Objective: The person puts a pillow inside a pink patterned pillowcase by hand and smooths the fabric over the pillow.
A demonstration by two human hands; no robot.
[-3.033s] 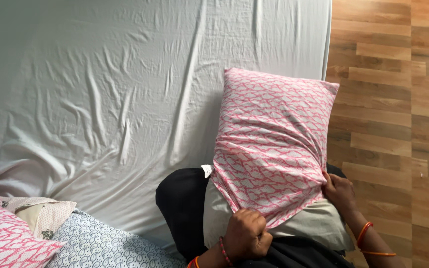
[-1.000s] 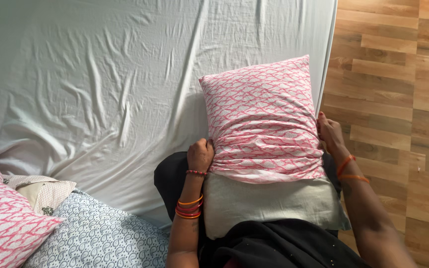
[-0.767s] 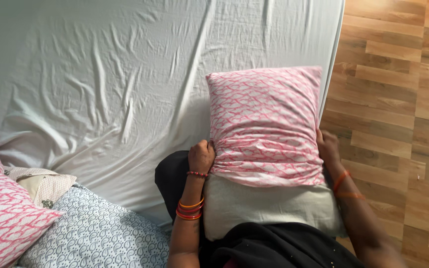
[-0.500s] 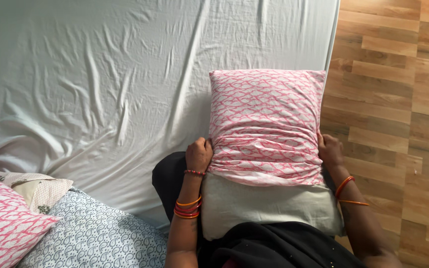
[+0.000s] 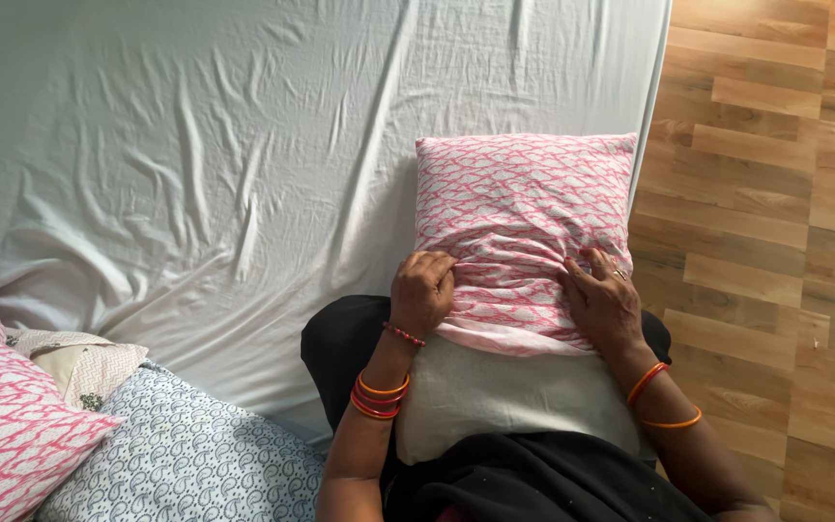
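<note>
Two hands rest on a pink-and-white patterned pillowcase point(image 5: 524, 213) that is drawn partway over a pale beige pillow point(image 5: 514, 396); the far part of the pillow sits inside the case, while the near part protrudes bare from the case's open edge, which lies gathered in folds across the pillow's width. The pillow stands propped between the person's lap, covered in black cloth point(image 5: 533, 483), and the white wrinkled bedsheet point(image 5: 195, 145). The left hand point(image 5: 424, 287) lies at the left of the gathered edge, fingers curled and pinching a fold of the case fabric. The right hand point(image 5: 603, 300) lies at the right of the same edge, fingers together and pressed flat on the cloth, their tips on the bunched folds; whether it grips any fabric cannot be told. Both hands thus lie on the near portion of the case, just above the exposed pillow. Orange and red bangles point(image 5: 379, 394) circle the left wrist. At the lower left of the bed lie a second pink patterned pillow point(image 5: 2, 425), a blue paisley-print pillow point(image 5: 186, 464) and a small cream cloth point(image 5: 84, 372) between them. Wooden plank flooring point(image 5: 775, 193) borders the bed on the right
</note>
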